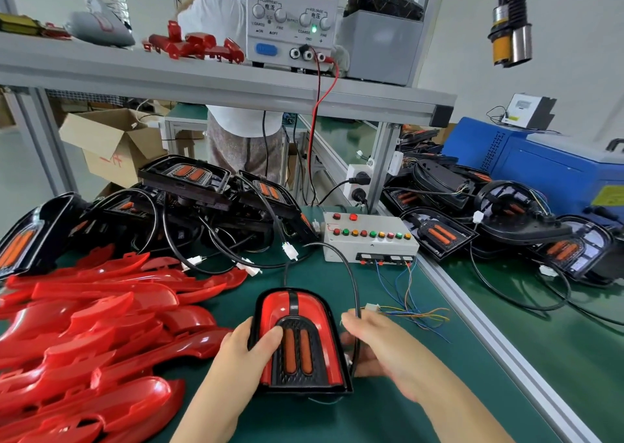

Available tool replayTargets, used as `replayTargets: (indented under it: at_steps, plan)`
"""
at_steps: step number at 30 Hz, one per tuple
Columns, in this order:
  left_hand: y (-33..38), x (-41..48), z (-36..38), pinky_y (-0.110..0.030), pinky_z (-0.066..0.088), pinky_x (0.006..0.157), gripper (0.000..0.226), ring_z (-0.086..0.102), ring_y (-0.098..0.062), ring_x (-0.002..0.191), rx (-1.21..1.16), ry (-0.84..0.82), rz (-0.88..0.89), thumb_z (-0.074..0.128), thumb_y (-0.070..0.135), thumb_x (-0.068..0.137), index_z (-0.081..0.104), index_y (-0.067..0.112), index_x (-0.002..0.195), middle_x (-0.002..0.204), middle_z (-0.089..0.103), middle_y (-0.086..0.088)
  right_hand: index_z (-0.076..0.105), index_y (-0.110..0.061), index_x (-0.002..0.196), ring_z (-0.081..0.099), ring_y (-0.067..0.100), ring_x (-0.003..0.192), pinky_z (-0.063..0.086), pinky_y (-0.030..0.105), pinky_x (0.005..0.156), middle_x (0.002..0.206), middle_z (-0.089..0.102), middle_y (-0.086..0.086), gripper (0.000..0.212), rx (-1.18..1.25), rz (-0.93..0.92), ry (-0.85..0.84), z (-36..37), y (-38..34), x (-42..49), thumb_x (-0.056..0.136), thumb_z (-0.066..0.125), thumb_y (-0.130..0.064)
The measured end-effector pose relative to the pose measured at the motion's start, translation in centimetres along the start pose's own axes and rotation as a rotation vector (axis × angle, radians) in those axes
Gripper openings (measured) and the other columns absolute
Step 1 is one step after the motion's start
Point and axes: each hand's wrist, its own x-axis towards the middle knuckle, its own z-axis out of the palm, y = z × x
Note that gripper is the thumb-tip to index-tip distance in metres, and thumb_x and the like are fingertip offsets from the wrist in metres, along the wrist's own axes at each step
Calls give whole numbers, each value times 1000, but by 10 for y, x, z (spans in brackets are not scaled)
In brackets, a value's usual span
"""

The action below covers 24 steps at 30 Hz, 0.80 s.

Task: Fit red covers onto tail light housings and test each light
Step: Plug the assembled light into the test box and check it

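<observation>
A tail light housing with a red cover (302,311) on it lies on the green mat in front of me. My left hand (243,351) grips its left edge, thumb lying on the black centre panel. My right hand (381,344) is at the housing's right edge, fingers curled round its black cable (353,287). A white connector (372,307) with thin coloured wires lies just beyond my right fingers. Loose red covers (94,324) are heaped at the left. Bare housings (189,192) are piled behind them.
A white test box (371,240) with coloured buttons stands behind the housing. A power supply (292,17) reading 12.00 sits on the shelf above. More housings (506,226) lie on the right bench beside a blue machine (540,162). A person stands beyond the shelf.
</observation>
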Motion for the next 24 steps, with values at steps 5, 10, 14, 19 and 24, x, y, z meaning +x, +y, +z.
replayTargets:
  at_steps: [5, 10, 14, 19, 24]
  plan:
    - [4, -8, 6, -21, 45, 81, 6, 58, 6, 95, -138, 22, -23, 58, 40, 92, 64, 40, 95, 104, 65, 18, 60, -16, 119, 72, 21, 96, 58, 41, 83, 105, 75, 3, 32, 206, 42, -76, 20, 13, -7, 92, 64, -33]
    - [4, -10, 7, -42, 38, 108, 21, 54, -11, 119, -51, -42, 48, 54, 54, 88, 65, 51, 106, 123, 62, 11, 60, -12, 119, 73, 26, 93, 57, 38, 77, 105, 75, 10, 30, 249, 74, -148, 23, 6, -10, 91, 65, -24]
    - [12, 0, 14, -41, 45, 97, 59, 61, -22, 109, -447, -166, -112, 29, 61, 96, 63, 16, 112, 119, 65, -4, 62, -8, 115, 73, 24, 82, 57, 31, 64, 99, 75, 12, 24, 360, 60, -107, 18, 3, -18, 93, 58, -16]
    - [13, 1, 31, -48, 55, 71, 72, 71, -39, 84, -976, -259, -382, 36, 58, 93, 70, -5, 101, 98, 71, -26, 66, -6, 114, 71, 27, 86, 57, 34, 72, 103, 73, 15, 26, 364, -33, -169, 5, -7, -34, 91, 59, -17]
    - [17, 8, 43, -43, 54, 70, 56, 69, -41, 86, -926, -277, -371, 46, 44, 95, 63, -6, 113, 102, 68, -28, 67, -12, 113, 70, 30, 95, 54, 46, 94, 105, 74, 12, 25, 219, -86, -72, 3, -8, -43, 92, 58, -23]
